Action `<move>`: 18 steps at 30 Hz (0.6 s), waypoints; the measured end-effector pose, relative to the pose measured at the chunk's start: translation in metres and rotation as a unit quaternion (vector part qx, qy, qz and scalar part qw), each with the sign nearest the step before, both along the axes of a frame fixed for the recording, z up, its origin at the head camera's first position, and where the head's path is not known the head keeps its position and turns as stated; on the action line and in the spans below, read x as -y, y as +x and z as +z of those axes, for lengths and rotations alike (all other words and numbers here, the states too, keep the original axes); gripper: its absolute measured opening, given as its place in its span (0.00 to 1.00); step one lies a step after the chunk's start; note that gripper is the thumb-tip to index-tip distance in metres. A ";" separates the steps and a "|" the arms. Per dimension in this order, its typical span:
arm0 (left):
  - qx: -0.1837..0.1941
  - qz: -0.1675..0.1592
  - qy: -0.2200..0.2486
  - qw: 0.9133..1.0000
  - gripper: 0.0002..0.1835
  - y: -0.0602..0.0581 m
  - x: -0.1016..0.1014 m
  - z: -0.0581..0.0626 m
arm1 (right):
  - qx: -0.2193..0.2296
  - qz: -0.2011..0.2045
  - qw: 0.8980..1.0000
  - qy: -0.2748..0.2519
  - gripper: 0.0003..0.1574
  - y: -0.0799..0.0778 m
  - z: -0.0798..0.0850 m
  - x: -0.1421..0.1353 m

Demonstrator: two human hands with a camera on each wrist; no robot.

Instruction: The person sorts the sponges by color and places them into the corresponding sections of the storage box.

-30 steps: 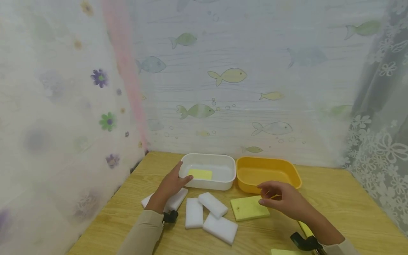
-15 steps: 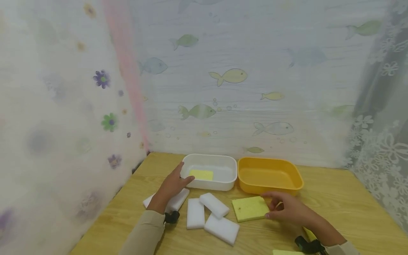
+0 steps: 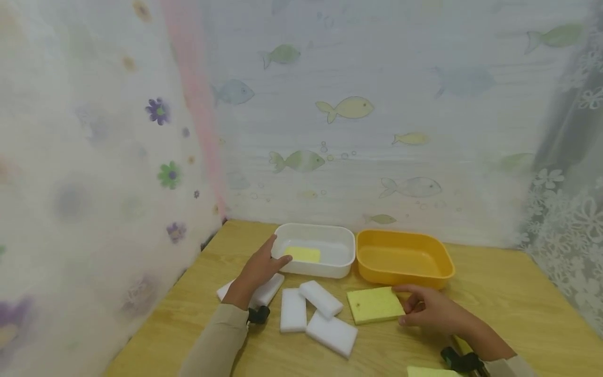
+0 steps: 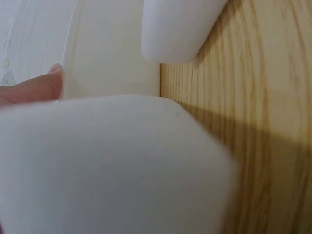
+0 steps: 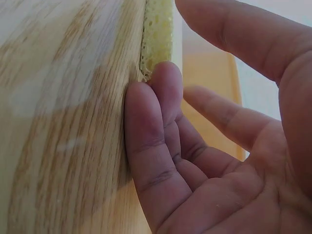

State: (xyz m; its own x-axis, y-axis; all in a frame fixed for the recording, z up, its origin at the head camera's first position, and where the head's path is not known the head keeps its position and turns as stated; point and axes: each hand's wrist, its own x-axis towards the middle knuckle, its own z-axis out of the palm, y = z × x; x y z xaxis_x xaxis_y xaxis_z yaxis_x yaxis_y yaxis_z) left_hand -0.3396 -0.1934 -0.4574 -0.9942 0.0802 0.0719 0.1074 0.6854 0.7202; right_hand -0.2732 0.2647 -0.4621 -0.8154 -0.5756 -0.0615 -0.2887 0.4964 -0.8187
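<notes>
In the head view my left hand touches the near left corner of a white plastic tub, thumb over the near rim and index finger along the left rim. A fingertip shows at that rim in the left wrist view. My right hand is at the right edge of a flat yellow sponge lying on the table. Its thumb and index finger spread about the sponge's near and far right corners. In the right wrist view, curled lower fingertips lie right at the porous end of that sponge.
A yellow sponge lies inside the white tub. An orange tub stands to its right. Several white sponge blocks lie in front on the wooden table, some under my left wrist. Another yellow sponge shows at the near edge.
My right hand has moved down and right from above the yellow sponge to its right edge. The left hand has stayed on the white tub. The view has shifted slightly.
</notes>
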 end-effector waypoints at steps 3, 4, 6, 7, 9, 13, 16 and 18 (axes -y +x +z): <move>0.000 0.003 -0.006 1.000 0.51 -0.001 0.000 0.000 | 0.010 0.004 1.000 -0.002 0.42 0.001 0.002 0.001; 0.000 0.003 -0.008 1.000 0.51 -0.001 0.000 0.001 | 0.013 0.003 1.000 -0.002 0.41 0.001 0.003 0.001; 0.004 0.005 -0.007 1.000 0.51 -0.002 0.000 0.002 | 0.016 -0.002 1.000 -0.003 0.40 0.002 0.003 0.001; 0.004 0.005 -0.008 1.000 0.51 -0.002 0.000 0.002 | 0.018 -0.005 1.000 -0.004 0.40 0.002 0.003 0.001; 0.006 0.005 -0.006 1.000 0.51 -0.003 0.000 0.000 | 0.019 -0.009 1.000 -0.008 0.38 0.002 0.002 0.001; 0.005 0.002 -0.003 1.000 0.51 -0.004 0.001 -0.002 | 0.017 -0.012 1.000 -0.017 0.35 0.002 0.001 0.001; 0.008 -0.004 0.004 1.000 0.51 -0.003 0.002 -0.002 | 0.017 -0.009 0.999 -0.027 0.36 0.002 0.000 0.002; 0.010 -0.001 0.003 1.000 0.51 -0.001 0.005 -0.003 | 0.016 -0.003 0.999 -0.036 0.38 0.002 0.000 0.005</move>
